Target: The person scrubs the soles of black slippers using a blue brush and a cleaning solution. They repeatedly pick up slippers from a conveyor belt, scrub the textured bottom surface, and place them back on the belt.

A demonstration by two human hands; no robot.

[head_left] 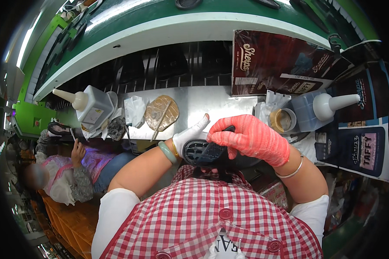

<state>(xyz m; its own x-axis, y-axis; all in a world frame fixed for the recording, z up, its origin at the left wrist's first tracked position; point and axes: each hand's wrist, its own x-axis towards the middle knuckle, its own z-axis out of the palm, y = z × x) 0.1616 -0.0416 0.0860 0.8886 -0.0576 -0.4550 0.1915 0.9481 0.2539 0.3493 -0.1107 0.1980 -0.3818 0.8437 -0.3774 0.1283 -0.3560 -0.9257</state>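
Left hand (188, 139) holds black sole (201, 152), white-lettered maroon cardboard (268, 58) beyond.

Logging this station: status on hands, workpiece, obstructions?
Left hand holding sole. Right hand at its right end. Bottles off to both sides, nothing visibly blocking hands.

Slightly glossy sole (199, 152) — rough knit-cloth glove (260, 140) — shiny metal tabletop (207, 100).
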